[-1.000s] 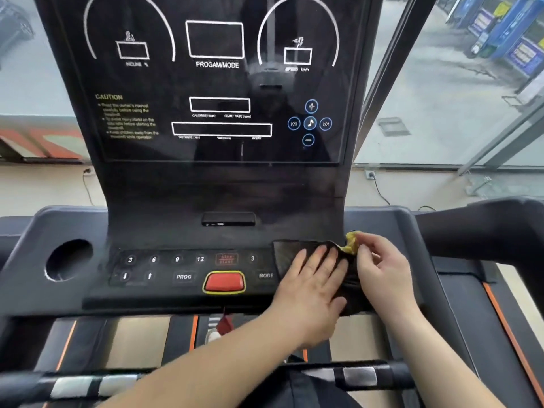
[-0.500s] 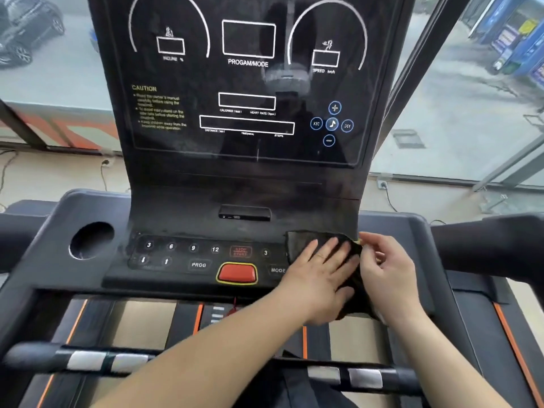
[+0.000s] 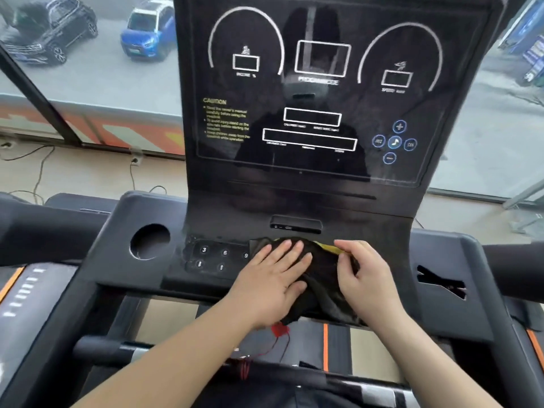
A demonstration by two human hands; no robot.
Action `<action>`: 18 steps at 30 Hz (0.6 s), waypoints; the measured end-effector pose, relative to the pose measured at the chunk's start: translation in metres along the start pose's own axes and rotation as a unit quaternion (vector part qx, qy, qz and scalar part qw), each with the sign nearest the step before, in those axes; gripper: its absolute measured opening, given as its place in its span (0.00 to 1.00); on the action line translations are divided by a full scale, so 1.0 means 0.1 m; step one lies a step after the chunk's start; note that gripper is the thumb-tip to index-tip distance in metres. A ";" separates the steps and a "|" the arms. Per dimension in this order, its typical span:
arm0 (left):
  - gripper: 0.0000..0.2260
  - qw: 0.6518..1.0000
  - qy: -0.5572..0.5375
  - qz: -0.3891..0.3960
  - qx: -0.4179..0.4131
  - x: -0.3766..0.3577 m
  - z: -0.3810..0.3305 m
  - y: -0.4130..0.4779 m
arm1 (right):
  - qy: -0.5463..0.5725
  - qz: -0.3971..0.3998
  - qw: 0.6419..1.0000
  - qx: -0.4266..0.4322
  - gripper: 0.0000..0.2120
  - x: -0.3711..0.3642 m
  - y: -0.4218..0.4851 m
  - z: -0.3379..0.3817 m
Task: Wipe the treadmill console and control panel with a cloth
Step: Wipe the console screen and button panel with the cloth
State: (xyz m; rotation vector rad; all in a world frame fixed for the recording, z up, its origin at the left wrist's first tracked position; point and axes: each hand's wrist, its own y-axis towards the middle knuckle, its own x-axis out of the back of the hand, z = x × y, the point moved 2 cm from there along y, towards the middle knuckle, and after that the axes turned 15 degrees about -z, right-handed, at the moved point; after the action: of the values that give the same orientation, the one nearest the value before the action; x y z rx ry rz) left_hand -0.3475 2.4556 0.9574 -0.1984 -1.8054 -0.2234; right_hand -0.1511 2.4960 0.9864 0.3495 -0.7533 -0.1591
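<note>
A dark cloth (image 3: 322,278) with a yellow edge lies over the middle of the treadmill's control panel (image 3: 212,257), hiding the red stop button and the right-hand keys. My left hand (image 3: 273,278) presses flat on the cloth's left part with straight fingers. My right hand (image 3: 362,275) pinches the cloth's right side, its fingers curled into the fabric. Above the panel rises the black console screen (image 3: 318,113) with white dial outlines and blue media icons.
A round cup holder (image 3: 149,241) sits left of the panel. Thick black handlebars (image 3: 512,266) run out at both sides, and a front bar (image 3: 123,348) crosses below my arms. A red safety cord (image 3: 278,331) hangs under the panel. Beyond the window are parked cars.
Both hands and the cloth have slid left along the panel, from its right end to its middle, now covering the red button. The view has also swung to the left.
</note>
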 end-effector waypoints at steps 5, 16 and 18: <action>0.27 0.998 0.037 -0.028 0.051 0.12 0.81 -0.43 | -0.022 0.000 0.999 0.034 0.12 -0.52 -0.12 0.49; 0.32 0.985 -0.012 -0.079 0.155 0.11 1.11 -0.67 | -0.020 -0.011 1.000 0.002 0.13 -0.83 -0.18 0.93; 0.32 0.994 0.012 -0.073 0.080 0.13 1.19 -0.69 | -0.026 -0.017 1.000 -0.004 0.14 -0.86 -0.16 0.95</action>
State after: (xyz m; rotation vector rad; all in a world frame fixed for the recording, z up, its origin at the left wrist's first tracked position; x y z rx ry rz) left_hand -0.4794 2.4192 0.9390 0.0505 -1.8066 -0.1822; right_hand -0.2790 2.4802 0.9898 0.3512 -0.7979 -0.2033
